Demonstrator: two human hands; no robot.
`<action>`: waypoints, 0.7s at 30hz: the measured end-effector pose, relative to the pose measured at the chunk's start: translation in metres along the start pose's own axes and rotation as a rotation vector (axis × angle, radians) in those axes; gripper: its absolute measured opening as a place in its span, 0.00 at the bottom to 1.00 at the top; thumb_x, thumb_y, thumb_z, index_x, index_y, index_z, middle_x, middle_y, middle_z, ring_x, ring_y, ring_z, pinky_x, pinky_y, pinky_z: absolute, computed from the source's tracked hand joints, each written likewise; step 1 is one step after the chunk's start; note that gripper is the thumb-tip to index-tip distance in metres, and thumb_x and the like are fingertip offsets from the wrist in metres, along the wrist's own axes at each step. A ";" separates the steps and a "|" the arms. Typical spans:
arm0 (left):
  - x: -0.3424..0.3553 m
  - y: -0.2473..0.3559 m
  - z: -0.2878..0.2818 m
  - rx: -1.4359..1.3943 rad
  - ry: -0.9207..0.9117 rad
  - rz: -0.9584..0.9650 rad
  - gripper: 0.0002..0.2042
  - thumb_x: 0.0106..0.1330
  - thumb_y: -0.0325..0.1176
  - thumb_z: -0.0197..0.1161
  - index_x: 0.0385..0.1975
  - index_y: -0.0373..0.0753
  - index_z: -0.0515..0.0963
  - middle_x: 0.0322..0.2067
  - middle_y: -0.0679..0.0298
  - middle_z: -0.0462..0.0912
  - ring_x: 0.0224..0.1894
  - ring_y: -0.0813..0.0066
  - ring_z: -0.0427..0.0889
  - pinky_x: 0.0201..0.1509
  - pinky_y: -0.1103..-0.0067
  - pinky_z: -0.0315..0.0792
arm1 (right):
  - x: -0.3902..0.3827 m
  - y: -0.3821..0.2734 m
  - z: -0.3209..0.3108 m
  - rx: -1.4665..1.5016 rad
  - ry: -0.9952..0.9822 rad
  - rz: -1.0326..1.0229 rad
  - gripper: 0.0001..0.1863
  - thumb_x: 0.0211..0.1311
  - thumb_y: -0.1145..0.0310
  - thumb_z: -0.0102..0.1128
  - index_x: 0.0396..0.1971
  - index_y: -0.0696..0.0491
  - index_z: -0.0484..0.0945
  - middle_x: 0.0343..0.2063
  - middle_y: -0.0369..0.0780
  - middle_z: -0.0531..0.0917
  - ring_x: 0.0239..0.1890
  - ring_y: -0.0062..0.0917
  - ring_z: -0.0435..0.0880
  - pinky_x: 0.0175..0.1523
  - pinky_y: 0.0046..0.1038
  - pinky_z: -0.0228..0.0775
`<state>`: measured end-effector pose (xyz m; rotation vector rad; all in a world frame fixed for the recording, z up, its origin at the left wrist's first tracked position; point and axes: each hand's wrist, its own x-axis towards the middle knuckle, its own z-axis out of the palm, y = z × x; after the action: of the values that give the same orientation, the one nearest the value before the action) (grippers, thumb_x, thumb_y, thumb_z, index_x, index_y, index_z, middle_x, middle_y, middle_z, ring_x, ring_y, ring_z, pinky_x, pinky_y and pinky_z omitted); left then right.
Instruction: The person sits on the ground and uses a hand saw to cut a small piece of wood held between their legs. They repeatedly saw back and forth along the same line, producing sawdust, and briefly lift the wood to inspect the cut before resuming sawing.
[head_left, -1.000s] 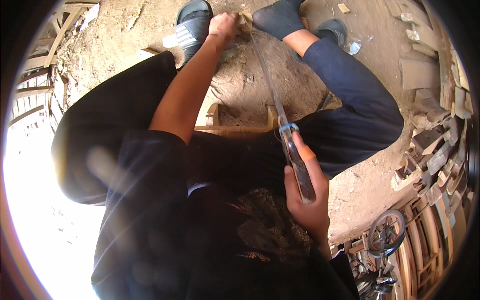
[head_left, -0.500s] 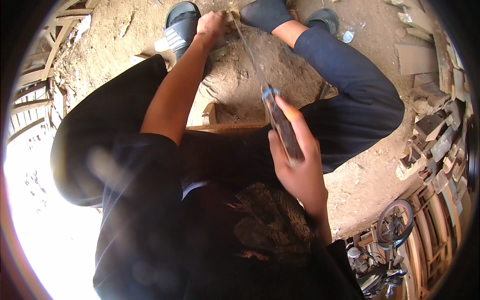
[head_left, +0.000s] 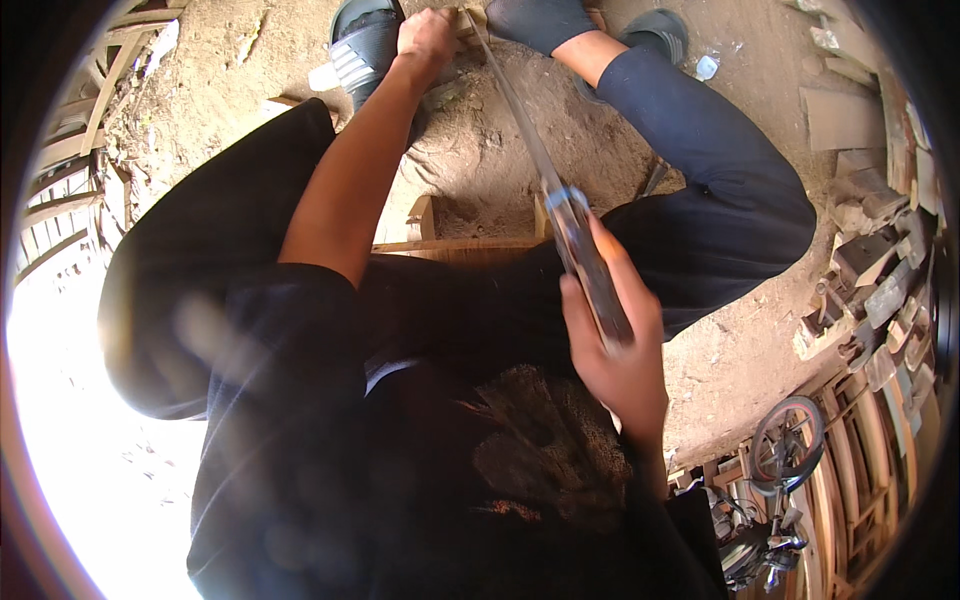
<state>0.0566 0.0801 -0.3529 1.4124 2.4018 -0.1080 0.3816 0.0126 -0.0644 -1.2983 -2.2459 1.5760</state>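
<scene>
My right hand (head_left: 625,340) is closed round the dark wooden handle (head_left: 592,270) of a hand saw, which has a blue band where the handle meets the blade. Its long, narrow blade (head_left: 520,115) points up and away, seen nearly edge-on, so its teeth do not show. The far end reaches a small light piece of wood (head_left: 474,20) between my left hand (head_left: 428,35) and my dark-socked right foot (head_left: 540,22). My left hand is closed on the wood's near side, beside the striped sandal (head_left: 362,60) on my left foot; its fingers are partly hidden.
A wooden seat edge (head_left: 460,246) shows beneath me. An empty sandal (head_left: 655,38) lies by my right foot on the dirt floor (head_left: 480,170). Wood offcuts (head_left: 880,270) are heaped at the right, with a motorbike (head_left: 770,500) at lower right and timber frames (head_left: 75,150) at left.
My right hand has drawn the saw back toward me and to the right, along the line of the blade. My left hand stays by the wood, almost unmoved.
</scene>
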 end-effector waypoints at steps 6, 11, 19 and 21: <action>-0.007 0.003 -0.002 -0.017 0.040 0.081 0.16 0.61 0.44 0.62 0.43 0.42 0.79 0.38 0.52 0.85 0.45 0.53 0.85 0.49 0.64 0.79 | -0.013 -0.017 -0.014 0.092 0.024 -0.026 0.31 0.60 0.81 0.58 0.65 0.58 0.64 0.45 0.56 0.82 0.49 0.47 0.84 0.52 0.33 0.75; 0.001 0.007 -0.006 -0.072 -0.009 0.088 0.16 0.60 0.45 0.63 0.43 0.42 0.78 0.38 0.51 0.85 0.44 0.52 0.85 0.49 0.63 0.79 | 0.007 -0.014 0.003 0.066 -0.001 0.097 0.31 0.61 0.79 0.58 0.66 0.57 0.63 0.37 0.58 0.82 0.42 0.51 0.84 0.42 0.34 0.76; -0.006 -0.001 -0.003 -0.034 0.021 0.066 0.16 0.61 0.46 0.63 0.41 0.41 0.78 0.38 0.51 0.85 0.44 0.52 0.85 0.47 0.63 0.79 | -0.003 0.001 0.002 0.121 0.026 -0.005 0.31 0.61 0.80 0.57 0.65 0.60 0.63 0.38 0.56 0.82 0.37 0.49 0.85 0.41 0.37 0.76; 0.000 0.005 -0.005 -0.055 0.028 0.085 0.16 0.61 0.46 0.63 0.41 0.41 0.78 0.38 0.51 0.85 0.44 0.52 0.85 0.47 0.63 0.79 | 0.019 0.002 0.010 0.114 -0.032 0.112 0.31 0.61 0.80 0.55 0.65 0.60 0.62 0.44 0.55 0.83 0.42 0.47 0.86 0.45 0.34 0.78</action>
<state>0.0595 0.0842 -0.3479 1.4977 2.3449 -0.0007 0.3653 0.0186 -0.0774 -1.4002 -2.0998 1.7460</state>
